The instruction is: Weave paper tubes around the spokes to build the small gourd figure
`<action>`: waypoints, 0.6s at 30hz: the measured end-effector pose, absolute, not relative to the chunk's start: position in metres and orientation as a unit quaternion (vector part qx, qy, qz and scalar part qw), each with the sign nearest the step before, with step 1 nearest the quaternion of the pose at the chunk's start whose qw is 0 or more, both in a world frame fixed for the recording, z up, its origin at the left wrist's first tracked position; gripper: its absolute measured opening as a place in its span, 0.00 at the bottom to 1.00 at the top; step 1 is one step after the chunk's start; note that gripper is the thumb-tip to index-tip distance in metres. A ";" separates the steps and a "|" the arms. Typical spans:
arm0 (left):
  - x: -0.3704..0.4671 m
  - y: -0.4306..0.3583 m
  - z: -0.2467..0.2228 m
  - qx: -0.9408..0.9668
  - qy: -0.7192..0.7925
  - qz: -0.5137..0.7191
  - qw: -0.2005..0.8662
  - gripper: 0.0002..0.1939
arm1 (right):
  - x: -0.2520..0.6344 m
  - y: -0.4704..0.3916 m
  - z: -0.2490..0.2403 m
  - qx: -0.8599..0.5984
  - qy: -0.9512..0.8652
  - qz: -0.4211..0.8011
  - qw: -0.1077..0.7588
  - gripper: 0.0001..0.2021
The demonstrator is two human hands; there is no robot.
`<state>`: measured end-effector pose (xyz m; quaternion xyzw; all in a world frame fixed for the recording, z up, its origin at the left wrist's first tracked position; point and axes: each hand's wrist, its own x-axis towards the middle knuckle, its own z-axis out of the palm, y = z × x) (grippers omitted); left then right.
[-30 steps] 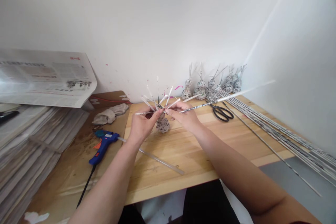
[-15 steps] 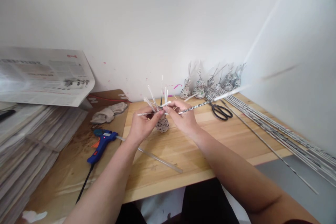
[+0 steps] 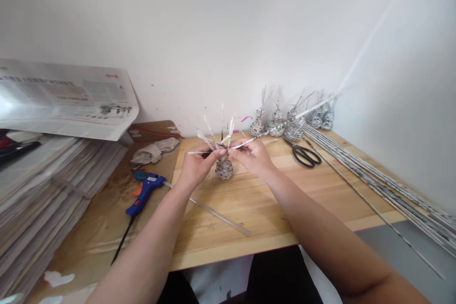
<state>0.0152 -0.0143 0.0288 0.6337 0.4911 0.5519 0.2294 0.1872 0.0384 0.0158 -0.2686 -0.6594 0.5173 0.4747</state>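
A small woven newspaper gourd (image 3: 224, 169) stands upright between my hands, its round lower part showing under my fingers. Several paper spokes (image 3: 210, 126) fan up and outward from its top. My left hand (image 3: 199, 164) is closed round the gourd's upper part, the thumb pressed on the weave. With thumb and fingers, my right hand (image 3: 251, 156) pinches a long rolled-paper strip (image 3: 254, 138) against the gourd's upper edge. From there the strip runs up and to the right, past the right hand. My fingers hide the weave where the strip meets the spokes.
Several finished-looking woven gourds (image 3: 276, 124) line the wall. Black scissors (image 3: 304, 155) and a bundle of paper rolls (image 3: 359, 168) lie right. A blue glue gun (image 3: 145, 194) with a clear glue stick (image 3: 221, 216), a glove-like cloth (image 3: 155, 151) and stacked newspapers (image 3: 64, 190) are left.
My right hand has brought the paper strip lower and flatter against the gourd's top, its loose end swinging up and back. The view has shifted slightly left.
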 end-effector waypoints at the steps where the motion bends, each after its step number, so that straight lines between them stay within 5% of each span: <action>1: 0.015 -0.015 0.030 0.626 0.490 0.555 0.244 0.13 | 0.187 0.039 0.015 -0.272 -0.655 0.517 0.479 0.11; 18: 0.025 -0.014 0.023 0.593 0.461 0.593 0.291 0.11 | 0.185 0.041 0.015 -0.283 -0.668 0.481 0.492 0.08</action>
